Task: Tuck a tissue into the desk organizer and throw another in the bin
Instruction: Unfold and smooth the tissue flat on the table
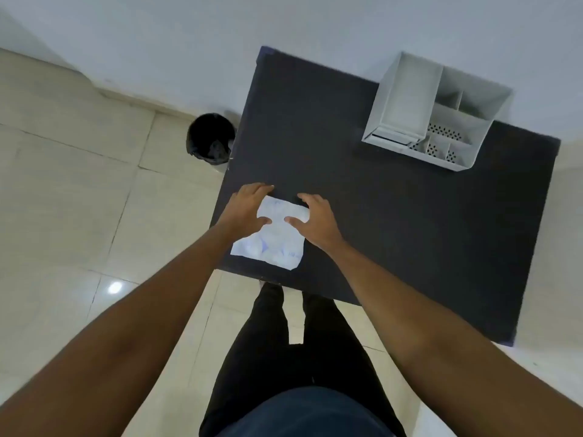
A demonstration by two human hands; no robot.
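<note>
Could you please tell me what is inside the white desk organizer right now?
The white perforated-metal desk organizer looks empty in every compartment that shows; no tissue is inside. Its walls hide some compartment floors, so those remain unconfirmed.

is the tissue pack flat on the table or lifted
Flat. The tissue pack lies on the table with the left hand and right hand resting on its far end.

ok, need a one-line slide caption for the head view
Both hands, left hand and right hand, press a tissue flat on the dark desk; organizer and bin wait untouched.
</note>
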